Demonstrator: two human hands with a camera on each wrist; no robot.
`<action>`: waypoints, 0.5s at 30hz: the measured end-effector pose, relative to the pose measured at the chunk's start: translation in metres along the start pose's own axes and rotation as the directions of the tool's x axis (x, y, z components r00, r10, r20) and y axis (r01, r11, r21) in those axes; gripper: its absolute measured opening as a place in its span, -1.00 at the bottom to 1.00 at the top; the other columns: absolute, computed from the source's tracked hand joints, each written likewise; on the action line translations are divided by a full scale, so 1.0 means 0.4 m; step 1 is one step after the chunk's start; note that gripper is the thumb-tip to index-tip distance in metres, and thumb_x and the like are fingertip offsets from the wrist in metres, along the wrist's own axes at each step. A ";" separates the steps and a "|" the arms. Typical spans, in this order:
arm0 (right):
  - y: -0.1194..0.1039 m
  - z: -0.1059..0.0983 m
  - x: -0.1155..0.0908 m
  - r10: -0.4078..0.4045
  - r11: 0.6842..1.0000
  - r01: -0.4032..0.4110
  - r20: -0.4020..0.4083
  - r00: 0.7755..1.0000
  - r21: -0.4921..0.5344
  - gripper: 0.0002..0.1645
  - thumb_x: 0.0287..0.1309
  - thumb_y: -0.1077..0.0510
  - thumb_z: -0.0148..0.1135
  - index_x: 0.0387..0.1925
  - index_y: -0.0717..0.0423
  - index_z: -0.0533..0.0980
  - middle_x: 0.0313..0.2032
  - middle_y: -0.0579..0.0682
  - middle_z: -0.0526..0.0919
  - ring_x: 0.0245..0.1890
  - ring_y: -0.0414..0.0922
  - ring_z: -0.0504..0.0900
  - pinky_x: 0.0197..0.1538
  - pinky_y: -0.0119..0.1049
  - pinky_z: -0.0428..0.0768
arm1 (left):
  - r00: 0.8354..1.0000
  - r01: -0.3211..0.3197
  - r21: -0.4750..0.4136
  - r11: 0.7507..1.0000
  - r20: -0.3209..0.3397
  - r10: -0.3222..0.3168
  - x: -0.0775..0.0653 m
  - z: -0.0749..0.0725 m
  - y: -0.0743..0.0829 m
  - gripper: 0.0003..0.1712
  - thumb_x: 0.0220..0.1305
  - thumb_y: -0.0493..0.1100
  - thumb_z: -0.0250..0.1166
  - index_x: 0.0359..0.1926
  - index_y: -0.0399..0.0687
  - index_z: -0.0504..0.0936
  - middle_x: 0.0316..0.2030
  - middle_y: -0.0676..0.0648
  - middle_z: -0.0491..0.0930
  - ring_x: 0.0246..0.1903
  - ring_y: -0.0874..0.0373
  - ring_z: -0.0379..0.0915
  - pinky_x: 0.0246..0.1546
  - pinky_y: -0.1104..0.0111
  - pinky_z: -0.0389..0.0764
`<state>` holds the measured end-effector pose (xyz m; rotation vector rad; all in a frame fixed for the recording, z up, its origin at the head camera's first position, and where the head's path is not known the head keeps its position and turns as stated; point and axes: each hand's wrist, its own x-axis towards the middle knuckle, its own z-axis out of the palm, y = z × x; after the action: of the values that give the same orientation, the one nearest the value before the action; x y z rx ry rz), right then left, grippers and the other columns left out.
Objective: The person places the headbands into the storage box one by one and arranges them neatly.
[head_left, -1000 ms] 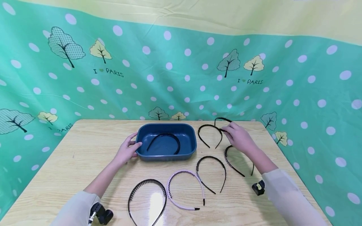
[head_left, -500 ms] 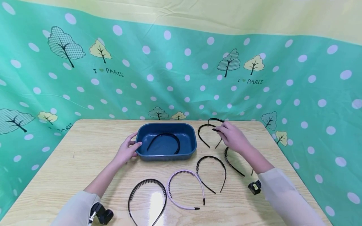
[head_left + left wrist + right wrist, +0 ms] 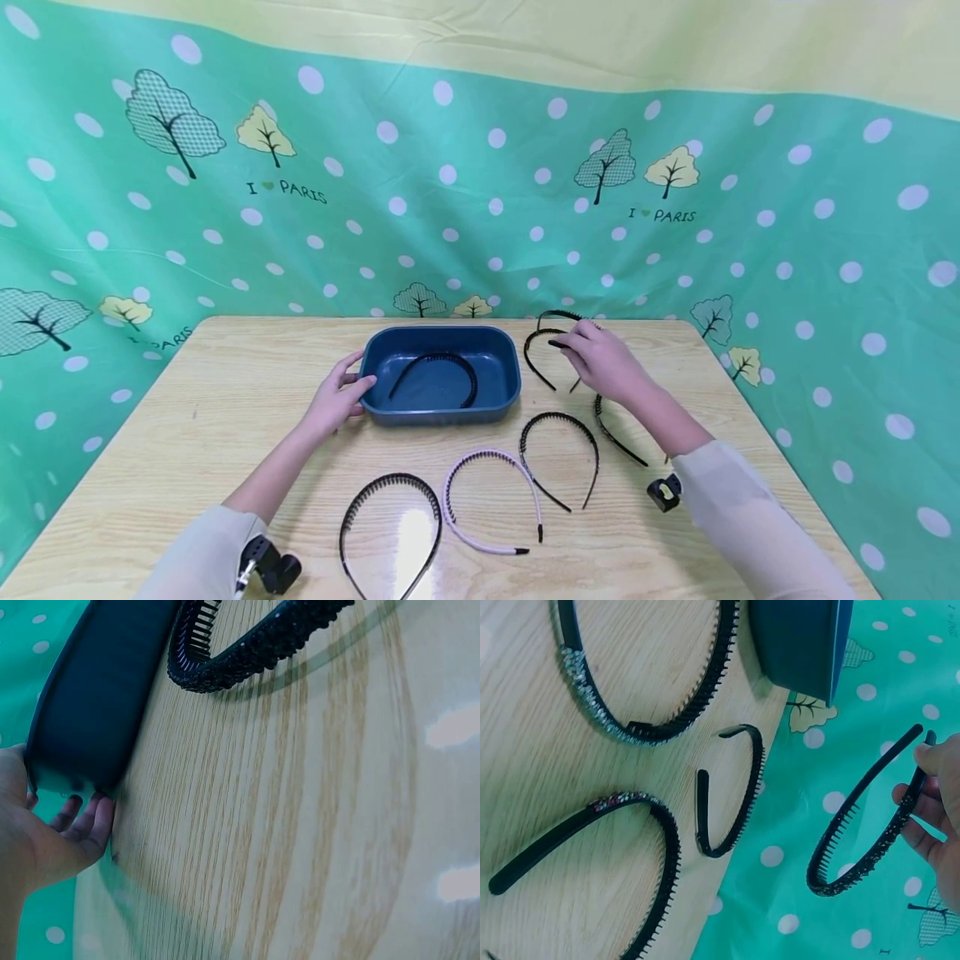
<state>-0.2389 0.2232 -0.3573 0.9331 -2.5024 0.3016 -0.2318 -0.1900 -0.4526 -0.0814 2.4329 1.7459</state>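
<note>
Right hand (image 3: 607,367) has a narrow grip, pinching a black headband (image 3: 885,838) near one end, held up right of the blue bin (image 3: 438,417). Left hand (image 3: 337,397) grips the bin's left end; I'd brace it there. Hold the pinch firm and carry high, since the teeth could snag the loose headband (image 3: 528,356) beside the bin.
</note>
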 end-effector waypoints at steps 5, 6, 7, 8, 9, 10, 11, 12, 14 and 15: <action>-0.009 0.009 0.012 -0.029 1.000 0.029 0.011 1.000 -0.004 -0.76 0.16 0.29 0.19 -0.12 0.18 0.61 -0.37 0.02 0.49 -0.51 -0.15 0.45 -0.46 -0.32 0.45 | 1.000 -0.007 0.009 1.000 -0.010 0.007 -0.002 0.003 0.001 -0.27 0.36 -0.01 0.06 0.45 0.03 -0.02 0.21 -0.43 0.25 -0.03 -0.13 0.51 -0.21 0.27 0.67; -0.012 0.010 0.015 -0.035 0.999 0.035 0.015 0.999 -0.003 -0.76 0.16 0.29 0.19 -0.12 0.18 0.61 -0.37 0.03 0.49 -0.51 -0.14 0.45 -0.46 -0.32 0.46 | 1.000 -0.004 0.009 1.000 -0.015 0.004 -0.003 0.004 0.001 -0.27 0.36 -0.01 0.06 0.45 0.03 0.00 0.21 -0.42 0.26 -0.03 -0.13 0.51 -0.21 0.27 0.67; -0.015 0.011 0.017 -0.039 0.999 0.039 0.021 0.999 -0.003 -0.76 0.16 0.29 0.18 -0.11 0.18 0.61 -0.37 0.03 0.49 -0.51 -0.14 0.45 -0.46 -0.32 0.47 | 1.000 -0.005 0.010 1.000 -0.015 0.005 -0.003 0.004 0.002 -0.27 0.36 0.00 0.06 0.45 0.02 0.00 0.21 -0.43 0.26 -0.02 -0.15 0.51 -0.20 0.26 0.67; -0.017 0.011 0.018 -0.041 0.999 0.041 0.025 0.999 0.001 -0.75 0.16 0.30 0.18 -0.11 0.19 0.61 -0.37 0.03 0.50 -0.51 -0.14 0.46 -0.45 -0.32 0.47 | 1.000 -0.002 0.013 1.000 -0.016 0.003 -0.004 0.004 0.003 -0.27 0.36 0.01 0.06 0.45 0.03 0.00 0.21 -0.42 0.26 -0.01 -0.16 0.50 -0.19 0.26 0.67; -0.020 0.012 0.020 -0.041 0.999 0.041 0.028 0.999 0.003 -0.76 0.16 0.30 0.18 -0.12 0.18 0.61 -0.37 0.03 0.50 -0.51 -0.14 0.46 -0.46 -0.32 0.47 | 1.000 -0.003 0.021 1.000 -0.008 0.003 -0.004 0.003 0.003 -0.27 0.37 0.01 0.05 0.45 0.04 -0.02 0.22 -0.43 0.25 0.01 -0.18 0.48 -0.17 0.25 0.66; -0.023 0.013 0.022 -0.041 0.999 0.040 0.032 0.999 0.004 -0.76 0.17 0.30 0.18 -0.12 0.18 0.61 -0.36 0.03 0.50 -0.51 -0.14 0.46 -0.46 -0.33 0.48 | 1.000 -0.004 0.020 1.000 -0.008 0.004 -0.004 0.002 0.003 -0.27 0.37 0.01 0.05 0.46 0.04 -0.02 0.22 -0.43 0.25 0.02 -0.19 0.47 -0.17 0.24 0.66; -0.025 0.014 0.023 -0.042 0.999 0.042 0.033 0.999 0.006 -0.76 0.17 0.30 0.18 -0.12 0.18 0.61 -0.36 0.03 0.50 -0.50 -0.14 0.47 -0.45 -0.32 0.49 | 1.000 -0.004 0.021 1.000 -0.008 0.004 -0.005 0.002 0.004 -0.27 0.37 0.01 0.05 0.46 0.05 -0.02 0.22 -0.43 0.25 0.03 -0.20 0.47 -0.16 0.24 0.66; -0.028 0.015 0.025 -0.041 0.999 0.041 0.034 0.999 0.009 -0.77 0.17 0.30 0.18 -0.12 0.17 0.61 -0.36 0.03 0.50 -0.49 -0.13 0.48 -0.45 -0.32 0.49 | 1.000 -0.002 0.020 1.000 -0.011 0.002 -0.005 0.001 0.004 -0.27 0.37 0.02 0.05 0.45 0.06 -0.01 0.22 -0.42 0.25 0.03 -0.21 0.47 -0.16 0.24 0.66; -0.033 0.018 0.028 -0.043 0.999 0.043 0.034 0.998 0.014 -0.76 0.16 0.30 0.18 -0.12 0.18 0.61 -0.37 0.02 0.50 -0.49 -0.13 0.47 -0.44 -0.31 0.49 | 1.000 -0.006 0.024 1.000 -0.008 0.006 -0.005 0.000 0.005 -0.27 0.37 0.02 0.05 0.46 0.06 -0.03 0.23 -0.42 0.25 0.04 -0.21 0.46 -0.16 0.24 0.66; -0.035 0.020 0.031 -0.045 0.999 0.045 0.034 0.998 0.016 -0.76 0.16 0.31 0.18 -0.12 0.18 0.61 -0.37 0.02 0.50 -0.49 -0.13 0.47 -0.44 -0.31 0.49 | 1.000 -0.008 0.024 1.000 -0.008 0.008 -0.005 0.000 0.005 -0.27 0.37 0.02 0.05 0.46 0.06 -0.03 0.23 -0.42 0.25 0.04 -0.22 0.46 -0.16 0.25 0.66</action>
<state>-0.2404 0.2031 -0.3576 1.0074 -2.5099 0.2929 -0.2299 -0.1895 -0.4503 -0.0764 2.4625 1.7221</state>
